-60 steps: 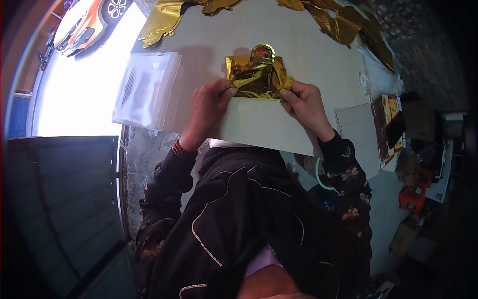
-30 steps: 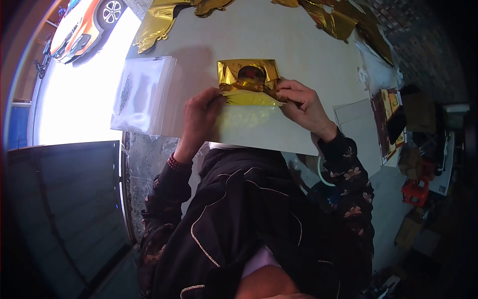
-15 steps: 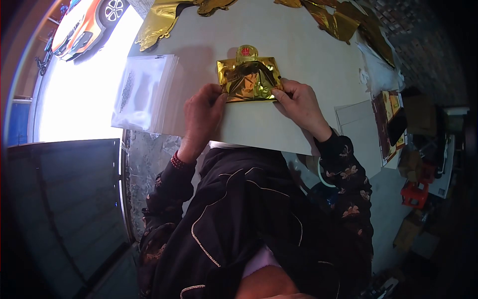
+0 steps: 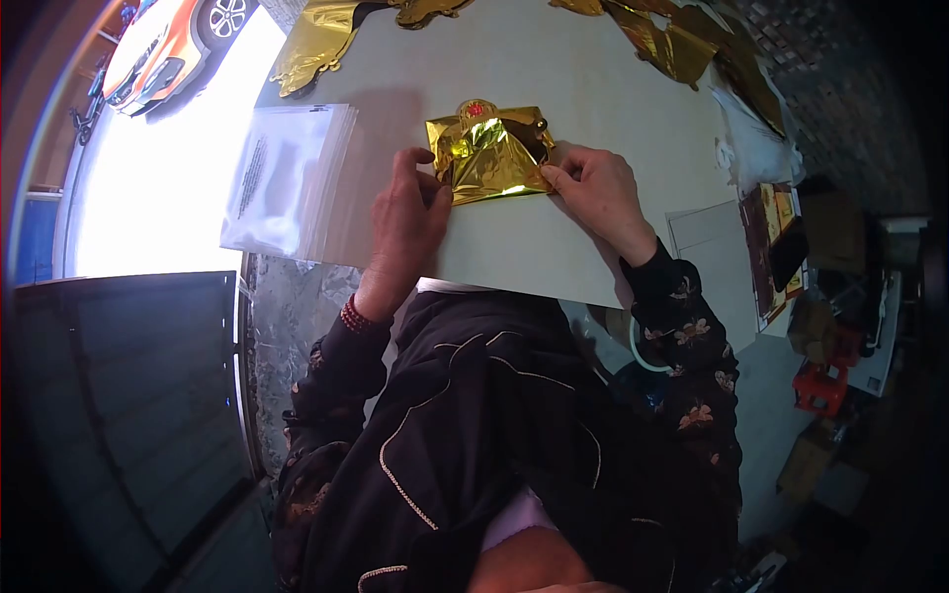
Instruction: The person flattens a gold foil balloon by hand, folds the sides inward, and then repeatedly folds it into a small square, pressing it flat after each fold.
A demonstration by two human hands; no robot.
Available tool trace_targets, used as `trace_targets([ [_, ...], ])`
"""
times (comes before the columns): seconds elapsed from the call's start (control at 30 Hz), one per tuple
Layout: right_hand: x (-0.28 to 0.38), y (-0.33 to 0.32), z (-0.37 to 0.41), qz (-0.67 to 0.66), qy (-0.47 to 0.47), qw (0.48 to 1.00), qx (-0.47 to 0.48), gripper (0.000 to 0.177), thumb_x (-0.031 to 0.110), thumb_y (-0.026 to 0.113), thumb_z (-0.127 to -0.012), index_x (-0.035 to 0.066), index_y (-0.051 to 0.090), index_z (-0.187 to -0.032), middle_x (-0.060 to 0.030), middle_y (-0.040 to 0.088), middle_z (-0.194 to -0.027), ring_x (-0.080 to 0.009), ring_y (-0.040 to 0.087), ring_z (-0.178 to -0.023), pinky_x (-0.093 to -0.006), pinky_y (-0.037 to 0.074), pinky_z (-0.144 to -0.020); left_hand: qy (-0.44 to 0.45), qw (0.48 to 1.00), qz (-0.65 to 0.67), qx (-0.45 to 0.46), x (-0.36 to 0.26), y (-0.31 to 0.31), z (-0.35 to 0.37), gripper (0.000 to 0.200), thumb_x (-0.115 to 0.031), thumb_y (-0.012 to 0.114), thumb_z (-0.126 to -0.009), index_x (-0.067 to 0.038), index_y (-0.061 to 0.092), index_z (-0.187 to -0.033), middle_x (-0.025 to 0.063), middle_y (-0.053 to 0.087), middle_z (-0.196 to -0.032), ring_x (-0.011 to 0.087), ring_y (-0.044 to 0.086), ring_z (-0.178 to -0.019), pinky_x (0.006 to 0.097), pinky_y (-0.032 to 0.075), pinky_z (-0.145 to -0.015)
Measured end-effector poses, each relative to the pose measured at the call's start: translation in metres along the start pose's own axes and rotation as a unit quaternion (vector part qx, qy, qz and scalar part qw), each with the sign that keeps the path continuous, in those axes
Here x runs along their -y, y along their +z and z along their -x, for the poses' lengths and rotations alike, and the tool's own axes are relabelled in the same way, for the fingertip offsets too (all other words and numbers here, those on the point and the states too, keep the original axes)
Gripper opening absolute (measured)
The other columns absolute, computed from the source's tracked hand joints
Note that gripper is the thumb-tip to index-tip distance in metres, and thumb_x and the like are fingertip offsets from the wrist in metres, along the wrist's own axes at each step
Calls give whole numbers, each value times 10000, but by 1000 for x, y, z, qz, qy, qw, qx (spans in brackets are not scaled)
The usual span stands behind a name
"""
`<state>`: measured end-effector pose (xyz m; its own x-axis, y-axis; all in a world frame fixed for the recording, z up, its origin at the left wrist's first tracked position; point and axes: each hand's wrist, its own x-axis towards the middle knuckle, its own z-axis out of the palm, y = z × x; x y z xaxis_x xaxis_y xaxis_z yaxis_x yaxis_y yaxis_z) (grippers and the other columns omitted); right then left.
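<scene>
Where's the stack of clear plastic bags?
Head view, left side: the stack of clear plastic bags lies on the pale tabletop, at its left edge, beside the left hand.

Folded sheet (image 4: 491,153): thin gold metallic foil, mirror-glossy, creased and crinkled, with a small red mark near its top edge. Table (image 4: 583,89): pale board, smooth and matt. Stack of bags (image 4: 282,178): clear plastic film, smooth, faintly shiny. Loose sheets (image 4: 316,44) at the far edge: the same glossy gold foil, crumpled. Sleeve (image 4: 692,336): dark matt cloth with stitched flowers. Bracelet (image 4: 353,314): dark red beads.
</scene>
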<state>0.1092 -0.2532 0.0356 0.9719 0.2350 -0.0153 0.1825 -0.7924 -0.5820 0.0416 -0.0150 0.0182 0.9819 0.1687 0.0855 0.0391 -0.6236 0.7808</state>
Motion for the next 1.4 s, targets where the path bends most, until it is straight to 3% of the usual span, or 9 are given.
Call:
trace_targets([
  [0.17, -3, 2, 4, -124, 30, 991, -32, 228, 253, 769, -850, 51, 696, -926, -105, 686, -772, -273, 677, -719, -389, 528, -680, 2, 1000, 16, 2, 1, -1, -1, 416, -71, 666, -861, -37, 495, -1239, 107, 714, -834, 295, 715, -792, 428, 533, -748],
  [0.27, -6, 8, 2, -91, -178, 962, -188, 430, 205, 796, -822, 47, 651, -1195, -132, 679, -1056, -262, 671, -939, -366, 546, -823, 6, 1000, 7, 2, 1, -1, 0, 411, -74, 664, -863, -35, 499, -1237, 110, 715, -837, 295, 715, -792, 427, 533, -753],
  [0.37, -15, 13, -3, -121, -224, 960, -113, 646, 192, 793, -819, 55, 535, -1396, -142, 606, -1253, -296, 609, -1112, -375, 518, -947, 6, 1000, 11, -2, 2, -1, 0, 404, -77, 664, -865, -34, 501, -1233, 113, 719, -846, 297, 716, -799, 426, 534, -757],
  [0.57, -17, 26, -6, -142, -134, 979, -65, 606, 192, 747, -862, 30, 525, -1403, -150, 686, -1146, -313, 617, -1117, -388, 505, -943, 3, 1000, 11, -1, 2, 0, -1, 399, -75, 660, -869, -33, 500, -1232, 123, 724, -854, 304, 720, -800, 431, 534, -751],
  [0.77, -3, 30, -20, -244, -51, 965, -82, 426, 171, 710, -889, 1, 609, -1266, -133, 770, -951, -227, 733, -837, -340, 544, -768, 8, 1000, 14, -6, 2, 0, -2, 394, -68, 656, -872, -31, 499, -1231, 133, 721, -843, 312, 721, -781, 428, 536, -728],
  [0.97, 10, 24, -26, -105, -26, 991, -80, 390, 160, 720, -861, 56, 645, -1230, -65, 763, -874, -241, 726, -751, -374, 551, -709, 14, 1000, -1, -6, 3, 2, -4, 399, -74, 662, -873, -27, 495, -1232, 131, 702, -812, 318, 710, -755, 436, 535, -716],
  [1.07, 11, 25, -28, -84, -27, 993, -76, 387, 154, 729, -844, 92, 660, -1219, -55, 755, -851, -259, 722, -751, -387, 553, -707, 7, 999, -46, 4, 3, 4, -6, 392, -67, 665, -860, -27, 501, -1213, 168, 670, -982, 327, 690, -910, 437, 534, -733],
  [1.27, 12, 24, -29, -64, -29, 995, -76, 383, 163, 738, -834, 98, 669, -1206, -56, 755, -856, -275, 721, -762, -405, 553, -713, 224, 949, -191, -114, -3, 27, -3, 544, -145, 723, -863, -95, 524, -1367, 168, 526, -1346, 338, 482, -1305, 461, 417, -1047],
  [1.4, 13, 24, -30, -70, -23, 995, -74, 372, 164, 739, -834, 106, 677, -1196, -56, 755, -856, -276, 723, -770, -401, 555, -720, 314, 915, -252, -4, -22, 36, -15, 642, -262, 678, -914, -111, 443, -1491, 110, 444, -1518, 338, 340, -1455, 465, 277, -1181],
])
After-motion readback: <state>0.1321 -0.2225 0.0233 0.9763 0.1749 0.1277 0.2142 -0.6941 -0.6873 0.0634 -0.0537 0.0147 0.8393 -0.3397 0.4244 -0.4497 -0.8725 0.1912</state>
